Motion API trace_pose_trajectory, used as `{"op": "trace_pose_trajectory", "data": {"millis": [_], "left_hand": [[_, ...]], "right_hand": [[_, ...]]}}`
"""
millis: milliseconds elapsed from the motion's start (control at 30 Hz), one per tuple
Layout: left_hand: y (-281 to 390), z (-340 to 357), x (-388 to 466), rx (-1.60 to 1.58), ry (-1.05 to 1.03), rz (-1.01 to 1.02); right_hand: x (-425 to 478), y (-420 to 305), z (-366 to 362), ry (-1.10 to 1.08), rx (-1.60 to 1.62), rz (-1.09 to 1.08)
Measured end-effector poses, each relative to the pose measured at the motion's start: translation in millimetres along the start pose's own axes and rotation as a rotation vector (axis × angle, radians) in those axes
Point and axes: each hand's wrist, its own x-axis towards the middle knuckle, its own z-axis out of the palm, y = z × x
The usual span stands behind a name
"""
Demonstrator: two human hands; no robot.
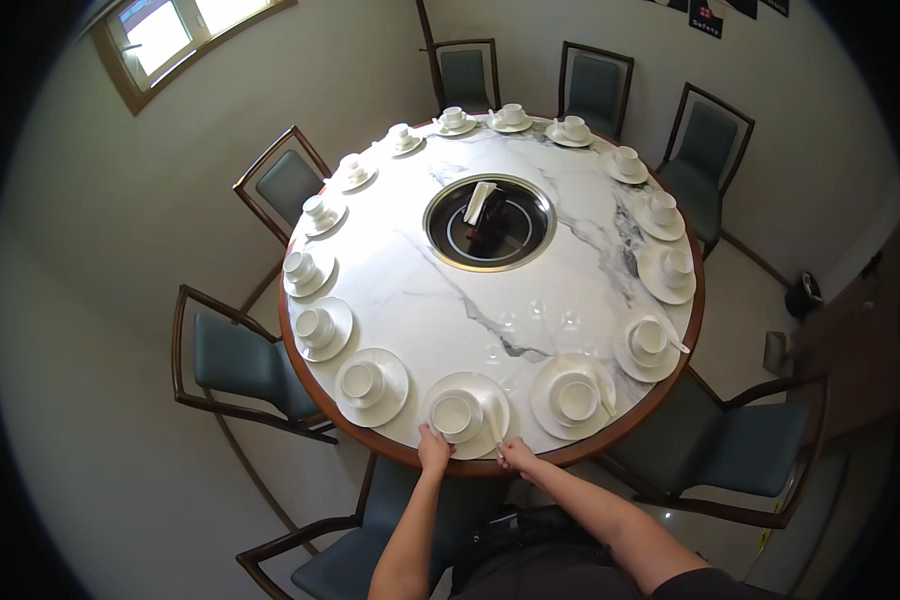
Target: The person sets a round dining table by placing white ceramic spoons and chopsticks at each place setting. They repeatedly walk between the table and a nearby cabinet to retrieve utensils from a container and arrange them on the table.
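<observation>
At the near edge of a round marble-top table lies a white plate (474,382) with a white bowl and cup (451,415) stacked on its left part. My left hand (436,450) is at the plate's left rim, close to the bowl; whether its fingers grip anything is unclear. With my right hand (516,456) I hold the handle end of a white spoon (495,427), which rests across the plate's right side. Beside it on the right is another plate (547,375) bearing a cup and bowl (576,400) and a spoon (606,401).
Several similar place settings ring the table, one of them at left (399,390). A dark round hotplate (461,244) with a metal rim is set in the centre, a white-and-black object (480,202) on it. Chairs (232,360) with dark frames surround the wooden table edge (645,420).
</observation>
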Motion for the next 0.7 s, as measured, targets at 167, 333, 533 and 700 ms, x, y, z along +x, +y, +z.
{"op": "trace_pose_trajectory", "data": {"millis": [167, 333, 533, 700], "left_hand": [[17.3, -5.6, -18.5, -0.107, -0.004, -0.022], [13.5, -5.0, -54.4, -0.316, 0.009, -0.017], [33.5, -16.3, -152.4, -0.374, -0.093, 0.076], [36.2, -16.9, -214.3, -0.289, -0.130, 0.070]], "right_hand": [[0.6, -8.5, 0.4, -0.057, 0.006, 0.008], [-14.5, -17.2, -5.7, -0.131, 0.137, 0.079], [-48.0, -5.3, -36.3, -0.227, 0.120, -0.001], [-105.1, 39.8, -85.9, -0.115, 0.196, -0.160]]}}
